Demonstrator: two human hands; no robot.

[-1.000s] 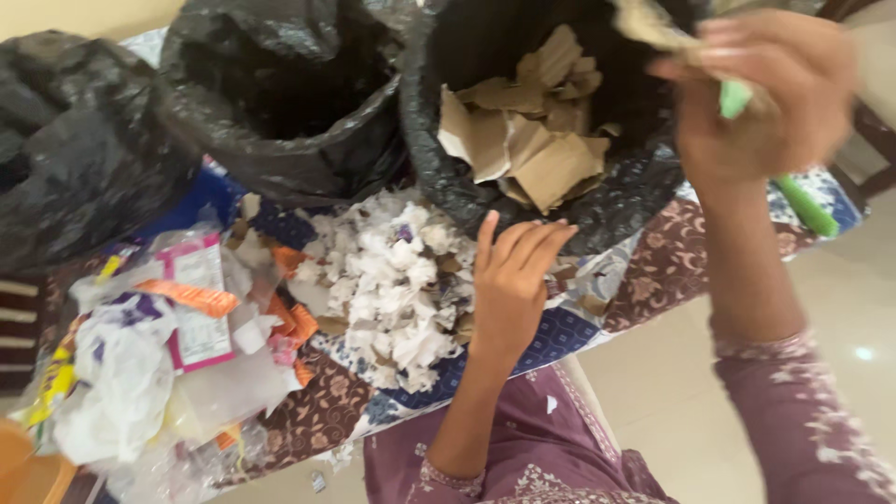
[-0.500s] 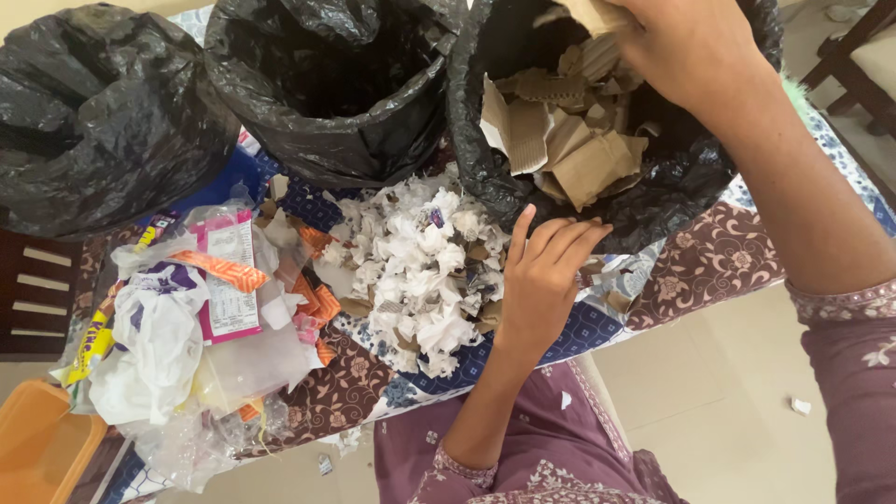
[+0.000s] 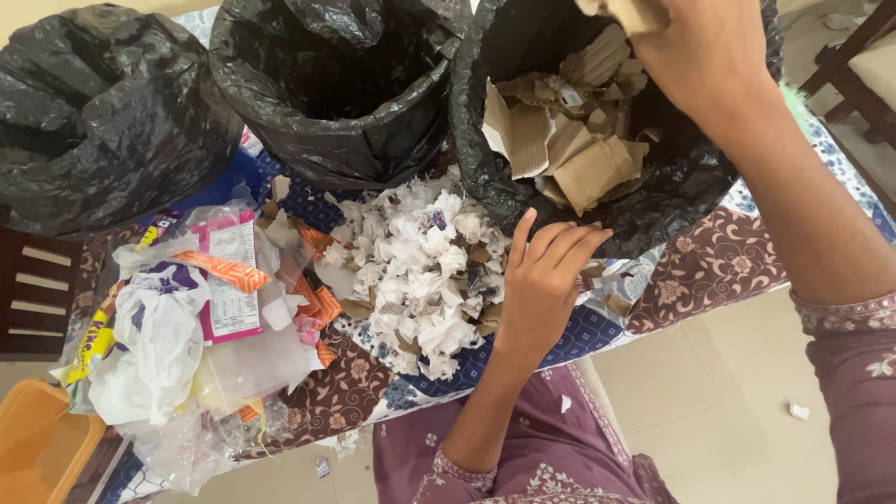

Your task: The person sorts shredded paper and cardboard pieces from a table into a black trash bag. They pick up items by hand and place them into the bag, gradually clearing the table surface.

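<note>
My right hand [image 3: 714, 61] is raised over the right-hand black bag [image 3: 691, 201] and grips a piece of brown cardboard [image 3: 623, 13] above its mouth. That bag holds several torn cardboard pieces [image 3: 569, 149]. My left hand [image 3: 543, 285] rests palm down on the patterned tablecloth [image 3: 719, 266], fingers against the bag's lower wall, holding nothing. Just left of it lies a heap of crumpled white paper scraps [image 3: 420, 271].
Two more black bags stand at the back: one in the middle [image 3: 327, 84] with an open mouth, one at the far left [image 3: 93, 121]. Plastic wrappers and bags [image 3: 187, 327] pile up at the left. An orange tub [image 3: 37, 448] sits bottom left. A chair [image 3: 859, 65] stands at the right.
My right hand has moved from the right side to above the right bag, still gripping cardboard. My left hand has stayed by the bag. The view has shifted closer to the bags.
</note>
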